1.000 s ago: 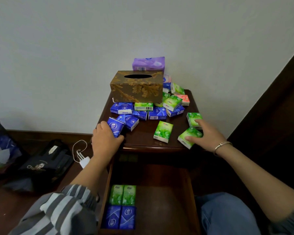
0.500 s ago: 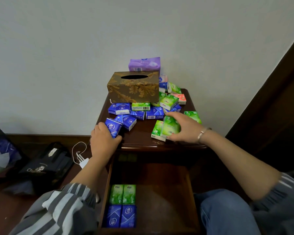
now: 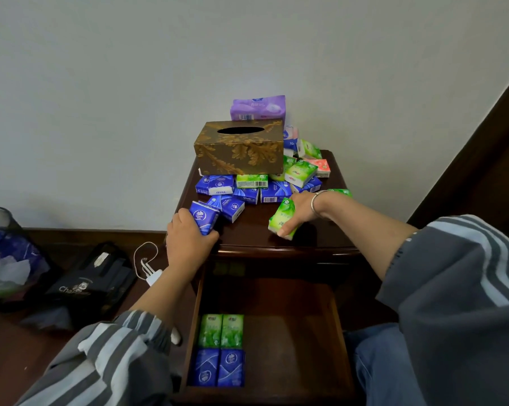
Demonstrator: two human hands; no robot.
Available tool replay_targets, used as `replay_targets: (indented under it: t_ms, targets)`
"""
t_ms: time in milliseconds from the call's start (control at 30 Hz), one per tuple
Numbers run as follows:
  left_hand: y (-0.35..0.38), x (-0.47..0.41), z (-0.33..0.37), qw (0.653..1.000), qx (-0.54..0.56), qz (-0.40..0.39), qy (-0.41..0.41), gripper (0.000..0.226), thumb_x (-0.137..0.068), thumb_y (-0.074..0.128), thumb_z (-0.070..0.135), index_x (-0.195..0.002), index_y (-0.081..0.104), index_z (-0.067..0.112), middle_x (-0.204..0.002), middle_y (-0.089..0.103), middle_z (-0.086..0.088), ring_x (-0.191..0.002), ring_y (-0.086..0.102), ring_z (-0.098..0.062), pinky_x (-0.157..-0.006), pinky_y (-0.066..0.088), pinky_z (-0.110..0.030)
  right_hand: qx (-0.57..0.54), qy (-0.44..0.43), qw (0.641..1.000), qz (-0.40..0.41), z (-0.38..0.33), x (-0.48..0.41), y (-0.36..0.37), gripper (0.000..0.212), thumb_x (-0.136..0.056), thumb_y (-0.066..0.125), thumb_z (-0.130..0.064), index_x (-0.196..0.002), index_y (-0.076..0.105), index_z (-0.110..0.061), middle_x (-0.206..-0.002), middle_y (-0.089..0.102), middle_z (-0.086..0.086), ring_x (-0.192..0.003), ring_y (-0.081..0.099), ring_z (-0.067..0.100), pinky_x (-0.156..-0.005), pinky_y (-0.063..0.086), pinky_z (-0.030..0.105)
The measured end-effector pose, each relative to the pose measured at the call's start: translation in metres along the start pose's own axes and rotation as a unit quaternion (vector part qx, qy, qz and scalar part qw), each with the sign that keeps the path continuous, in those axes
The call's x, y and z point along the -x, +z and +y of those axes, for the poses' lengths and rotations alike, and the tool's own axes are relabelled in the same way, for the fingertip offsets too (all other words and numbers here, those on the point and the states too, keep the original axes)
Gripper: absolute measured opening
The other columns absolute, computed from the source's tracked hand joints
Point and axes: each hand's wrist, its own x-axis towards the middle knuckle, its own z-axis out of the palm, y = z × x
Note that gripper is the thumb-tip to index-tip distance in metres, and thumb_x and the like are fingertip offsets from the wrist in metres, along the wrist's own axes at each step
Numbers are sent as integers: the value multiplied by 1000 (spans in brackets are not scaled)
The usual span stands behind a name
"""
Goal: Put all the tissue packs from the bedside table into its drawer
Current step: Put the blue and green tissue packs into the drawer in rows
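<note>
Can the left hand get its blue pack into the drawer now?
Probably yes. The left hand grips the blue tissue pack at the bedside table's front edge, just above the open drawer. Nothing stands between them, and the drawer floor beside its four packs is bare.

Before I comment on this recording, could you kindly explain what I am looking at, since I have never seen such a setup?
There is no machine here. These are a person's two bare hands, filmed by one wide-angle camera worn on the head, looking forward and down. The dark wooden bedside table carries a gold-patterned tissue box, a purple pack behind it, and a heap of small tissue packs in blue, green and pink. Below, the drawer is pulled open, with two green packs and two blue packs at its left side. The left hand grips a blue pack near the table's front edge. The right hand holds a green pack. A black bag and a white charger lie on the floor.
</note>
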Motion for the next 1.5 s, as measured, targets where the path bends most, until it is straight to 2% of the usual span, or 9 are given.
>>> replay_targets:
  t_ms: [200, 367, 600, 733, 867, 1067, 1167, 1300, 1500]
  targets:
    - [-19, 17, 1, 994, 102, 19, -17, 59, -72, 78, 31, -115, 43, 11, -114, 57, -9, -102, 58, -24, -72, 45, -32, -99, -11, 995, 27, -1, 10, 15, 131, -53, 85, -51, -147, 0, -18, -149, 29, 12, -134, 34, 32, -103, 37, 44]
    - [-45, 66, -16, 987, 154, 37, -15, 49, -69, 76, 32, -105, 43, 26, -95, 57, 9, -74, 56, -5, -60, 38, -23, -244, -107, 958, 109, 13, 44, 37, 104, -52, 88, -42, -131, 21, -27, -117, 46, 1, -99, 51, 14, -73, 42, 26]
    - [-16, 158, -70, 970, 137, -148, -137, 40, -68, 78, 22, -87, 43, 24, -85, 60, 4, -76, 60, -15, -61, 41, -29, -406, -139, 898, -95, 52, 78, 149, 94, -47, 91, -22, -123, 38, -32, -114, 56, 3, -96, 62, 13, -73, 53, 21]
    - [51, 193, -58, 952, 16, -287, -104, 49, -66, 75, 35, -98, 41, 20, -99, 58, 0, -93, 59, -22, -71, 40, -28, -513, -32, 849, -121, 75, 60, 186, 104, -39, 92, -27, -128, 38, -27, -118, 55, 6, -105, 61, 21, -84, 56, 34]
    - [111, 198, -33, 934, -83, -327, -114, 78, -72, 70, 49, -129, 37, 8, -126, 54, -12, -118, 51, -31, -93, 43, -37, -583, 28, 809, -70, 91, 46, 198, 116, -32, 90, -36, -132, 33, -26, -118, 58, 3, -108, 59, 20, -86, 51, 34]
    - [158, 205, -31, 901, -110, -377, -186, 83, -76, 71, 41, -135, 26, 3, -137, 47, -15, -128, 45, -32, -103, 41, -39, -664, 38, 747, -28, 111, 39, 202, 94, -48, 84, -27, -127, 34, -27, -117, 60, 1, -107, 59, 18, -87, 48, 33]
    - [164, 212, -34, 886, -176, -396, -167, 97, -72, 73, 52, -138, 21, 4, -140, 40, -13, -132, 38, -30, -104, 39, -39, -688, 28, 725, -7, 119, 37, 204, 76, -57, 78, -22, -120, 37, -28, -113, 60, -2, -102, 59, 14, -84, 48, 30]
    - [167, 216, -29, 879, -199, -405, -152, 118, -69, 64, 71, -146, 8, 1, -147, 28, -15, -136, 29, -32, -107, 32, -39, -681, 13, 732, -10, 123, 35, 209, 84, -51, 79, -25, -122, 35, -28, -113, 61, -1, -102, 61, 14, -89, 48, 31]
    - [165, 180, -30, 863, -254, -409, 156, 67, -86, 57, 46, -143, 33, 20, -145, 33, -7, -130, 34, -29, -102, 36, -39, -669, 9, 743, -16, 131, 28, 216, 98, -42, 83, -31, -128, 35, -26, -116, 60, 1, -106, 60, 18, -93, 47, 34]
